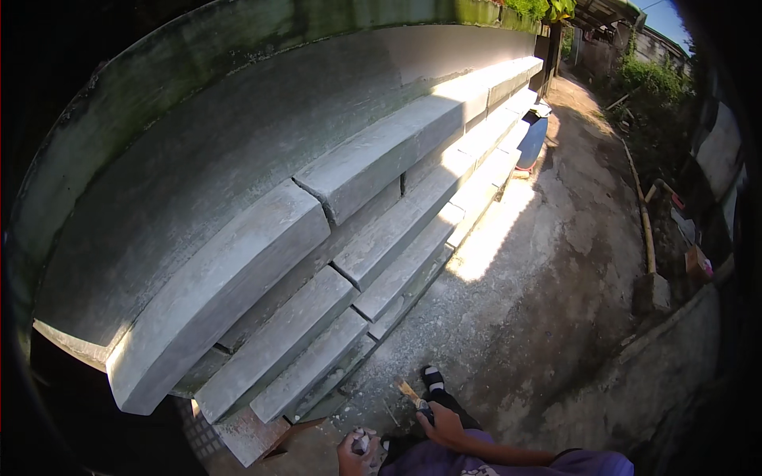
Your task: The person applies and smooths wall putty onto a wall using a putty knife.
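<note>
My right hand (pixel 446 430) is closed around the dark handle of a paintbrush (pixel 409 393), whose tan bristles point up and to the left. My left hand (pixel 351 455) is at the lower edge, its fingers curled about a small whitish lump (pixel 362 443); what kind of thing this is I cannot make out. Left of both hands rise long stacked grey concrete blocks (pixel 302 305), laid in stepped rows against a plastered wall (pixel 198 143). Neither hand touches the blocks.
A reddish slab (pixel 248 435) lies under the near end of the stack. Grey dust and crumbs cover the concrete ground (pixel 492 317). At the far end stands a blue container (pixel 533 139). A long pole (pixel 644 214) leans along the right side, near a small box (pixel 698 262).
</note>
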`<move>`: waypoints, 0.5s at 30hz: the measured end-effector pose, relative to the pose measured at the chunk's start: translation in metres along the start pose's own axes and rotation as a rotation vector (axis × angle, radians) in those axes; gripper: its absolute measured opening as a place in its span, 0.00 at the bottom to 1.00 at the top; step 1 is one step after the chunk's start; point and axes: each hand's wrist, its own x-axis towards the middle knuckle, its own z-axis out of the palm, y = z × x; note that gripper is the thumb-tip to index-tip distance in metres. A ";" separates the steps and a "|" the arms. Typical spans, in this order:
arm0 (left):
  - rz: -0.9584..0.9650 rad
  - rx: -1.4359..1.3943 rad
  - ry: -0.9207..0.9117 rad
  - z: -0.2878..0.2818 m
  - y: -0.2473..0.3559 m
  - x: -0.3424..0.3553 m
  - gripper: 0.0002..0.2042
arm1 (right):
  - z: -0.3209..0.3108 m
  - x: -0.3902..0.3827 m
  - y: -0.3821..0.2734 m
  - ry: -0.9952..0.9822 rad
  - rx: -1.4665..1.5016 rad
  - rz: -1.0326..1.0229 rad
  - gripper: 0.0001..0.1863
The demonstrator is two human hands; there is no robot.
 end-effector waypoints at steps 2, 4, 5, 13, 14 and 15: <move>0.062 0.234 -0.058 -0.004 0.004 -0.005 0.17 | -0.003 -0.010 -0.009 -0.117 -0.050 0.094 0.26; 0.135 0.461 -0.115 -0.003 -0.001 -0.004 0.18 | 0.004 -0.018 0.001 -0.050 -0.042 0.122 0.31; 0.266 0.450 -0.149 -0.007 -0.019 0.008 0.12 | 0.004 -0.021 0.000 0.054 -0.012 0.157 0.32; 0.532 0.652 -0.613 0.101 -0.010 -0.005 0.11 | -0.020 -0.010 0.031 0.380 0.198 0.168 0.26; 0.549 0.660 -0.614 0.106 -0.016 -0.005 0.11 | -0.023 -0.002 0.029 0.399 0.159 0.089 0.25; 0.636 0.562 -0.588 0.107 -0.026 0.000 0.10 | -0.024 0.011 0.027 0.474 0.089 -0.007 0.22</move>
